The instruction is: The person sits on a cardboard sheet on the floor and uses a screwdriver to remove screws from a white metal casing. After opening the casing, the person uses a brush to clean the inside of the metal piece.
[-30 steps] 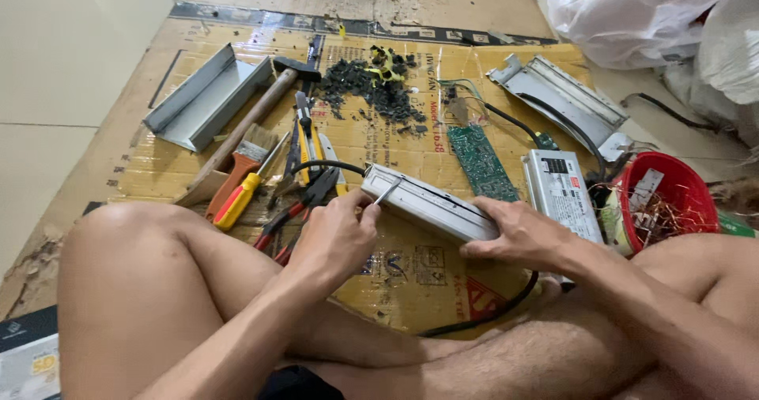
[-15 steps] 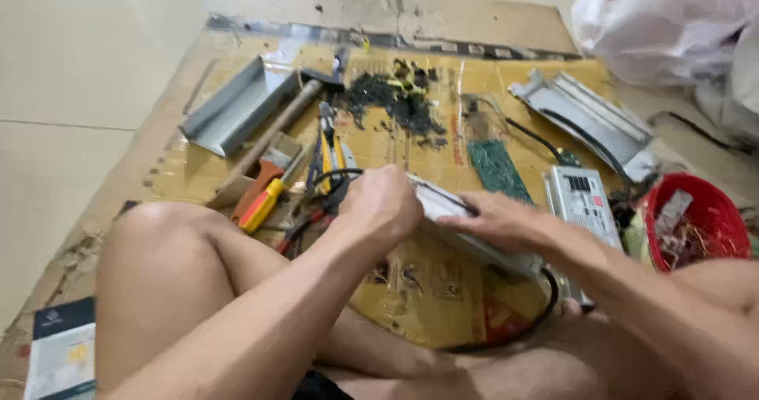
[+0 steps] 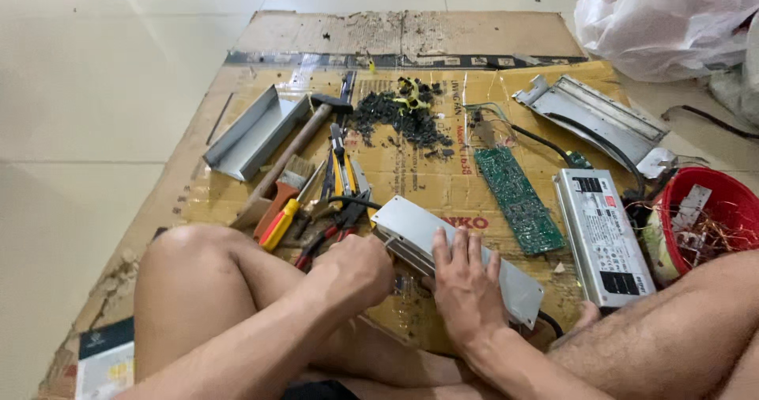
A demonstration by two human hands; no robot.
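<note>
Two hands: both mine, both on the long grey metal case [image 3: 443, 246] that lies slantwise on the cardboard sheet [image 3: 443, 186] in front of my crossed legs.
Left hand [image 3: 356, 269]: curled into a fist at the case's near-left end — fingers drawn together; I cannot tell whether they pinch a tool or the case edge.
Right hand [image 3: 466, 277]: flat on top of the case, fingers stretched forward and slightly apart, pressing it down.
Case position: between my knees and the tool pile, its right end by a black cable [image 3: 547, 321].
Tools to the left: hammer [image 3: 296, 143], small brush [image 3: 286, 183], red-and-yellow screwdriver [image 3: 278, 224], yellow-handled pliers [image 3: 341, 171].
Further out: grey metal channel [image 3: 249, 131], heap of black bits [image 3: 399, 115], green circuit board [image 3: 518, 198].
Right side: a second silver power unit [image 3: 602, 234] — lying just beside a red bowl [image 3: 715, 190] of wire scraps; an opened metal housing [image 3: 593, 115] behind it.
</note>
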